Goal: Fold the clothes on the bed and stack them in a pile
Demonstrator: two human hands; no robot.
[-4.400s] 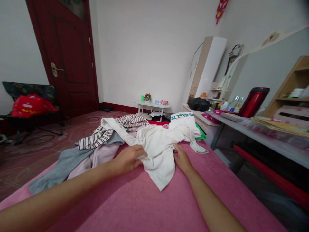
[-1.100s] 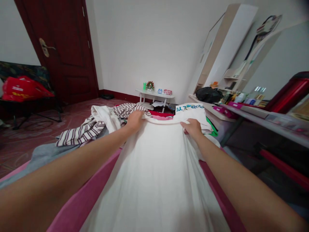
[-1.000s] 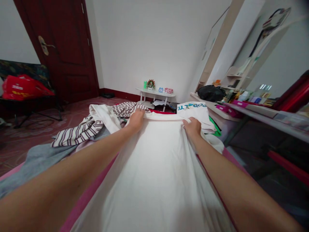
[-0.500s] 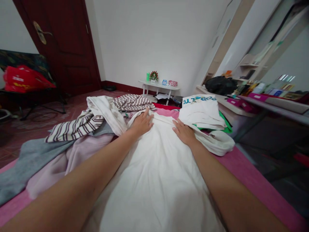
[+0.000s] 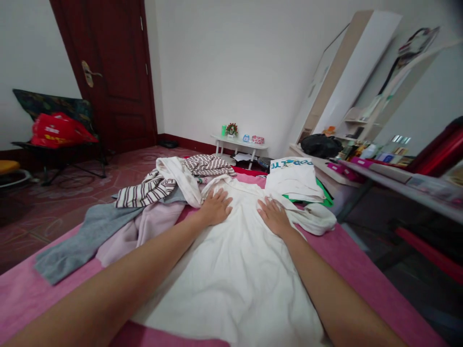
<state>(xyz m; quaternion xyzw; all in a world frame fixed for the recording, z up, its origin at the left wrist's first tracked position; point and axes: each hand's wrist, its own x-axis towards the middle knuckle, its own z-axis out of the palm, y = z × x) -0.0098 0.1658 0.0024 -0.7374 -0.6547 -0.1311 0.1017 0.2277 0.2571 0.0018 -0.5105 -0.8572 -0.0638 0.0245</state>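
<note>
A white long-sleeved shirt lies spread in front of me, its collar end away from me and its body wrinkled. My left hand rests flat on its upper left part, fingers spread. On the upper right part lies my right hand, palm down with the fingers apart. One sleeve is bunched to the right; a white sleeve-like length of cloth lies over the clothes at the left. Just beyond my right hand sits a folded white T-shirt with blue-green lettering, on top of something green.
Left of the shirt are a striped garment, a grey garment and a pale lilac one, all on a pink cover. A cluttered dressing table stands at the right. A chair holds a red bag.
Both hands have slid nearer to me over the shirt's upper part, off the collar edge. My view has tilted up and turned slightly left. The shirt's near edge and pink cover now show.
</note>
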